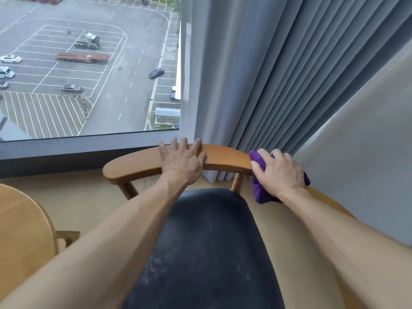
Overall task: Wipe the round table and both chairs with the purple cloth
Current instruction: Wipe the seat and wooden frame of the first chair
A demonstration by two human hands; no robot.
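A wooden chair (pixel 138 166) with a curved backrest rail and a dark seat pad (pixel 209 241) stands below me, facing me. My left hand (pixel 182 161) lies flat on the middle of the rail, fingers straight. My right hand (pixel 278 172) presses the bunched purple cloth (pixel 259 192) onto the right part of the rail, fingers curled over it. The edge of the round wooden table (pixel 24 221) shows at the lower left.
A large window (pixel 89 68) with a dark sill sits just behind the chair. Grey pleated curtains (pixel 278 74) hang at the right, touching the floor behind the backrest. A grey wall (pixel 367 163) runs close along the chair's right side. Beige floor lies between chair and table.
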